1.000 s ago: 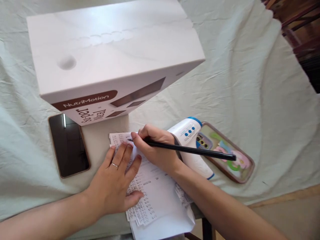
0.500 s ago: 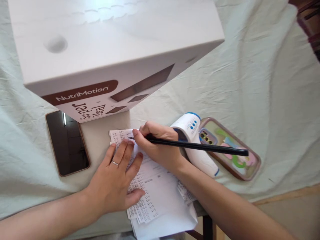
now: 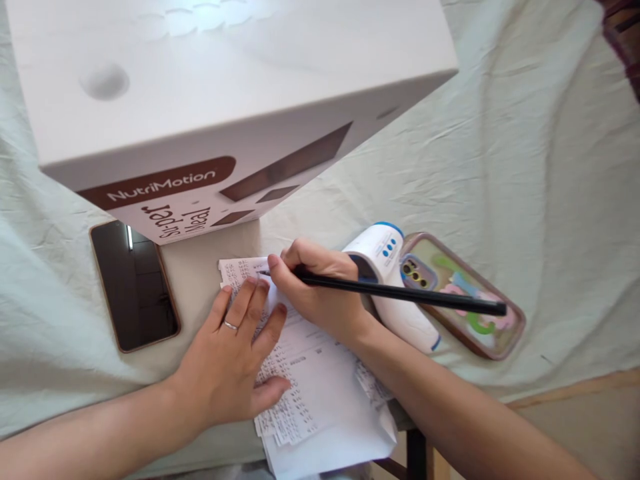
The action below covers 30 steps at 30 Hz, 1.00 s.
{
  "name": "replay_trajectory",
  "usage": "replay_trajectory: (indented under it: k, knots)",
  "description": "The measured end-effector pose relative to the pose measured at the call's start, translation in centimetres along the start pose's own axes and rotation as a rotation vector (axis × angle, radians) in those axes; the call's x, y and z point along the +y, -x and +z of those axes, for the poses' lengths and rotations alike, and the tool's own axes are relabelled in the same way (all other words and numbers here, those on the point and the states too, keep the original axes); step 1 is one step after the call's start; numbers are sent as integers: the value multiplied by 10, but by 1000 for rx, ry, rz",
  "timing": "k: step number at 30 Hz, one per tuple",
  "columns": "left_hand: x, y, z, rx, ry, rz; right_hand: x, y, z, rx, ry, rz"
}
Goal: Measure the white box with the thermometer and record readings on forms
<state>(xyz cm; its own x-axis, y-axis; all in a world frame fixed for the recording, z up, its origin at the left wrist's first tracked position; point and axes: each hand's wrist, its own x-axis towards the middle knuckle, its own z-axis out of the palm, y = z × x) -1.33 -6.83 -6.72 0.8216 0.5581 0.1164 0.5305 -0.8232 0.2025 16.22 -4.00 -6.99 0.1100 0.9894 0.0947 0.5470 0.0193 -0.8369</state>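
Observation:
My right hand grips a long black pen, its tip at the top part of a sheet of paper covered with handwritten columns. Several sheets lie stacked and overlapping under both hands. Flat on the left side of the paper rests my left hand, fingers spread, a ring on one of them. Just right of my right hand lies a white and blue handheld device, shaped like an infrared thermometer, partly hidden by the hand and pen.
A large white NutriMotion box stands beyond the paper. A black-screened phone lies at left, partly behind the box. A second phone in a decorated clear case lies at right. A pale cloth covers the table.
The pen tip has shifted very slightly to the right along the paper, and the pen's back end has moved a little right. My left hand stays in place. The view shifts slightly.

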Motion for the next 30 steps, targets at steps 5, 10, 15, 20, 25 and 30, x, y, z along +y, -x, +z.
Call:
replay_trajectory:
  k: [5,10,15,20,25,30]
  knots:
    - [1,1,0,-22,17,-18,-2,0,0,8,13,-4]
    - [0,2,1,-21,28,-15,0,1,1,6,34,-1]
    - [-1,1,0,-10,18,-13,-2,-1,0,16,3,2]
    - [0,0,0,-2,18,-12,-4,-1,0,40,19,0]
    - [0,1,0,-6,24,-8,-5,-1,-1,45,33,18]
    - [0,1,0,-13,17,-7,-6,-1,-1,57,33,-2]
